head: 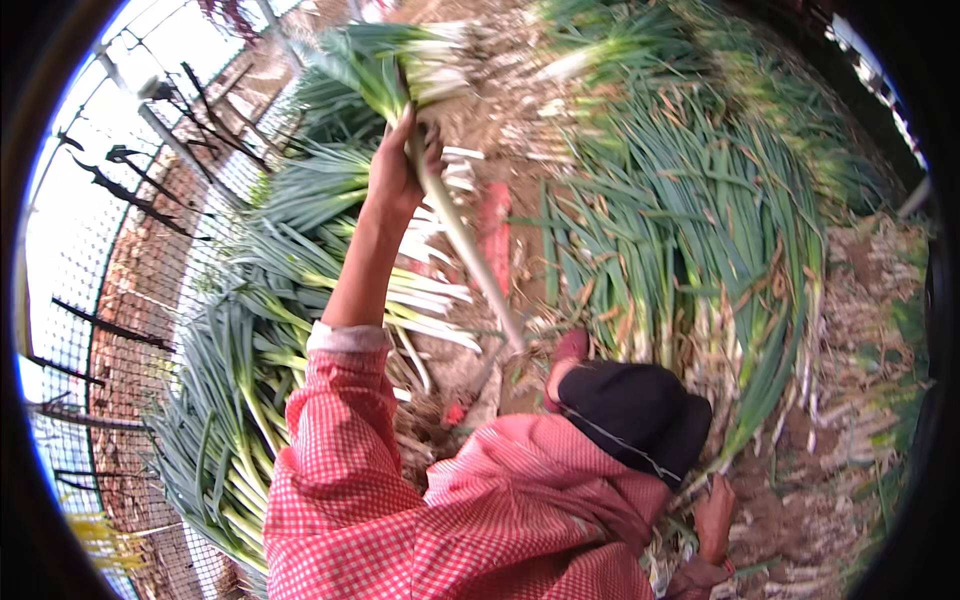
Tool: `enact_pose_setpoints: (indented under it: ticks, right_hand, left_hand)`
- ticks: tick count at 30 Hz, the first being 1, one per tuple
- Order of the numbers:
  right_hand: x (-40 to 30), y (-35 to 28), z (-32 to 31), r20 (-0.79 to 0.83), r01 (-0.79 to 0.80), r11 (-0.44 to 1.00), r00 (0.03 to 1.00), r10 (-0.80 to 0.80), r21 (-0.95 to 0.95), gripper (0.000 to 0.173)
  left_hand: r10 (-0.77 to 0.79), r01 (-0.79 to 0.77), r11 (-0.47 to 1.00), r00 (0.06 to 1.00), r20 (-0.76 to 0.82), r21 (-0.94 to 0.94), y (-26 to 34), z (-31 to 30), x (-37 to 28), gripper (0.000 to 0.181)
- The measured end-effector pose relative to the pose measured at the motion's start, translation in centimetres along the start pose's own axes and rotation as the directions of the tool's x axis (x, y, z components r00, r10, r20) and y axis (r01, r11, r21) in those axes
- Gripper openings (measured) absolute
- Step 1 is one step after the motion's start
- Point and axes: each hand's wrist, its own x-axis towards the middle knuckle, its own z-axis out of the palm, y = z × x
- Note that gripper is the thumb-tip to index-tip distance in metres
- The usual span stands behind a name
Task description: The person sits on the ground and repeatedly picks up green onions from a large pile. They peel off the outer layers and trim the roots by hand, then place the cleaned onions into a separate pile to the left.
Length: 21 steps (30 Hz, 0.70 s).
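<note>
Held out at arm's length, my left hand (401, 161) grips a long leek (469, 244) near the top of its pale stalk. Green leaves fan out beyond the hand, and the root end points back towards my feet. At the lower right, my right hand (715, 514) closes around the pale lower stalk of another leek (742, 431), whose leaves reach towards the large pile. Stripped leeks with white stalks (431, 289) lie in bunches along the left, under and beside my left arm. On the right spreads a pile of untrimmed leeks (675, 195) with some dry brown leaves.
A wire mesh fence (161, 247) with dark sticks runs along the left. Red strips (495, 240) lie on the soil between the rows. My knee in black cloth (634, 412) and a dark red shoe (574, 347) are close to the pile. Peelings (847, 480) litter the right.
</note>
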Motion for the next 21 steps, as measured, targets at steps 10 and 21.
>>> enact_pose_setpoints:
  ticks: [10,21]
  right_hand:
    - [5.9,-3.9,-3.6,-0.031,0.154,0.985,0.987,-0.157,-0.072,0.023]
    - [13.4,-25.6,-3.7,-0.380,0.883,0.467,0.447,-0.810,0.042,0.040]
  left_hand:
    - [-0.344,0.348,0.938,0.925,-0.159,-0.003,-4.6,-15.2,-14.3,0.026]
    - [-0.819,0.825,0.550,0.502,0.279,0.129,-15.2,1.1,-16.2,0.039]
